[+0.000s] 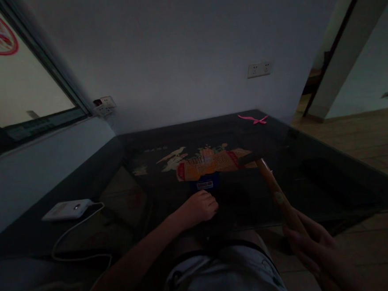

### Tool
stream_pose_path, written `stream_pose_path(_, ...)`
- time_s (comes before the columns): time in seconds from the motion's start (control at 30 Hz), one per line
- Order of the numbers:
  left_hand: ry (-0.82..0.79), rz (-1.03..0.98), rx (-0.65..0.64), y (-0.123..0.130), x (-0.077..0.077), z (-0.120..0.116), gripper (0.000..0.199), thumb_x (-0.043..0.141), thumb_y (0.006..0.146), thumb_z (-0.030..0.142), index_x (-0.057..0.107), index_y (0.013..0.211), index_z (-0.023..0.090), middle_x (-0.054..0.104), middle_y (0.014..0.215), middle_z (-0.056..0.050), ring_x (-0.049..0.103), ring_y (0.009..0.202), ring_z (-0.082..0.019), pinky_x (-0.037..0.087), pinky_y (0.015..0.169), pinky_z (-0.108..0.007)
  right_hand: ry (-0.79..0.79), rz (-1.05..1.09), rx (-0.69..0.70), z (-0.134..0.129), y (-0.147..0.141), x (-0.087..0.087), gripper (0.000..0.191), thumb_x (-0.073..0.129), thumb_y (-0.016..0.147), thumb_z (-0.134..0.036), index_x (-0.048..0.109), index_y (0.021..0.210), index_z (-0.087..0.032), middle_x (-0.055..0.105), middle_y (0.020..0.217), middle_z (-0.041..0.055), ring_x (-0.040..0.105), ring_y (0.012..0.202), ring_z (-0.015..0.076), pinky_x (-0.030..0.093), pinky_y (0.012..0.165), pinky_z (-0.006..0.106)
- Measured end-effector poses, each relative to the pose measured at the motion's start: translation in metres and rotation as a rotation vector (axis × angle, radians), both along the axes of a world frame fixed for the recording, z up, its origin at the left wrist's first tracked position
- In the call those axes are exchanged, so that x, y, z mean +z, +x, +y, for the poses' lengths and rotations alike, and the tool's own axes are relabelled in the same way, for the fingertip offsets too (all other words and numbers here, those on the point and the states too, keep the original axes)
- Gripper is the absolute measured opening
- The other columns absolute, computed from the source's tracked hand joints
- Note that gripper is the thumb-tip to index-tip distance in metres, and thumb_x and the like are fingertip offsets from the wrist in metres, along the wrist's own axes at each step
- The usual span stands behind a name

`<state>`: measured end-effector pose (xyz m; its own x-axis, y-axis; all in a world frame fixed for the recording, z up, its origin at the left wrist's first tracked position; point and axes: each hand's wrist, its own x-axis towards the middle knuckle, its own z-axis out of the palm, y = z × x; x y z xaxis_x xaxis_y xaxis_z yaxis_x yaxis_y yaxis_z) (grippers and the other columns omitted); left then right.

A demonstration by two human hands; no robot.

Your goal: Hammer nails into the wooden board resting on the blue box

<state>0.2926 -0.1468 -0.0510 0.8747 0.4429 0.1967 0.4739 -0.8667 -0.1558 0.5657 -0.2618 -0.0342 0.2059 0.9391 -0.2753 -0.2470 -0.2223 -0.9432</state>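
My right hand (309, 244) is wrapped round the wooden handle of a hammer (277, 193), whose dark head is raised near the right end of an orange and red packet (211, 163). The packet lies across the dark table, partly over a small blue box (209, 182). Just in front of the box, my left hand (203, 205) rests on the table with its fingers curled; what they hold, if anything, is hidden.
A white device (68, 210) with a white cable lies at the left of the dark glass-topped table (179, 128). A pink ribbon (255, 119) is near the back right edge. A flat dark object (336, 182) lies at the right. The wall stands behind.
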Motion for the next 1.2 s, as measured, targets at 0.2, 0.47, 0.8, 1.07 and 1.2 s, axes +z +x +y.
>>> stream_pose_path(0.2,-0.174,-0.346,0.061,-0.013,0.035,-0.017,0.015,0.049,0.086,0.018,0.061,0.096,0.018,0.068,0.088,-0.004,0.060,0.082,-0.014,0.044,0.077,-0.027,0.056,-0.008,0.037,0.005,0.002,-0.004,0.065,0.077,0.060,-0.039,0.055,0.118,-0.020,0.056,0.056,-0.0039,0.027,0.027,0.0000,0.020,0.027,0.015)
stream_pose_path(0.47,-0.269,-0.996,0.394,-0.024,0.090,0.034,0.015,0.062,0.076,0.032,0.066,0.080,0.018,0.069,0.083,-0.005,0.063,0.080,-0.017,0.049,0.078,-0.029,0.064,0.010,0.110,0.016,0.000,0.005,0.068,0.075,0.063,-0.040,0.050,0.124,-0.019,0.049,0.051,-0.0068,0.026,0.030,-0.0003,0.019,0.031,0.014)
stream_pose_path(0.8,-0.468,-1.012,0.429,0.001,0.070,0.103,0.015,0.065,0.070,0.028,0.066,0.075,0.014,0.069,0.080,-0.006,0.062,0.075,-0.015,0.049,0.074,-0.028,0.046,-0.002,0.054,0.014,-0.009,0.008,0.067,0.072,0.068,-0.037,0.047,0.127,-0.018,0.043,0.044,-0.0090,0.024,0.032,0.0004,0.019,0.033,0.013)
stream_pose_path(1.07,-0.509,-1.011,0.472,0.003,0.070,0.097,0.014,0.067,0.068,0.027,0.065,0.071,0.013,0.068,0.074,-0.005,0.062,0.069,-0.014,0.049,0.068,-0.027,0.031,0.022,0.146,0.023,0.003,-0.004,0.080,0.074,0.065,-0.042,0.040,0.132,-0.016,0.043,0.040,-0.0101,0.028,0.027,0.0019,0.022,0.030,0.015)
stream_pose_path(1.2,-0.504,-1.020,0.461,0.002,0.069,0.098,0.014,0.066,0.068,0.027,0.064,0.071,0.014,0.068,0.075,-0.005,0.062,0.068,-0.014,0.050,0.068,-0.027,0.068,0.016,0.137,0.027,0.003,-0.008,0.077,0.073,0.065,-0.043,0.043,0.130,-0.017,0.044,0.041,-0.0098,0.026,0.025,0.0021,0.020,0.028,0.016)
